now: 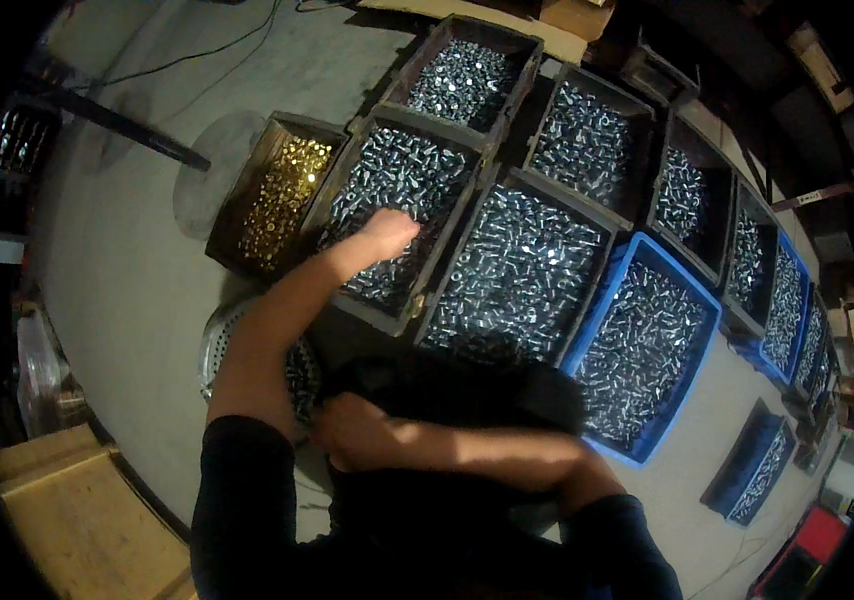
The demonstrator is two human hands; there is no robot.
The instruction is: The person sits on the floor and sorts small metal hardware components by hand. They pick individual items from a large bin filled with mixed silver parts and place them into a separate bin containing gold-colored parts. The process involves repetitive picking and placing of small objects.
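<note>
My left hand (392,234) reaches over a dark bin (383,316) of small silvery metal fasteners (403,172). Its fingers are curled closed, and whatever they hold is hidden. My right arm crosses in front of my body, and my right hand (349,432) hangs low in shadow beside a round perforated metal basket (215,345). Silvery pieces (299,378) lie inside that basket, partly behind my left arm. The fingers of my right hand are too dark to make out.
Left of the bin stands a box (230,237) of gold-coloured fasteners. More dark bins and a blue crate (565,365) with silvery fasteners spread to the right. A pole on a round base (209,190) is at the far left, a wooden box (87,520) at the lower left.
</note>
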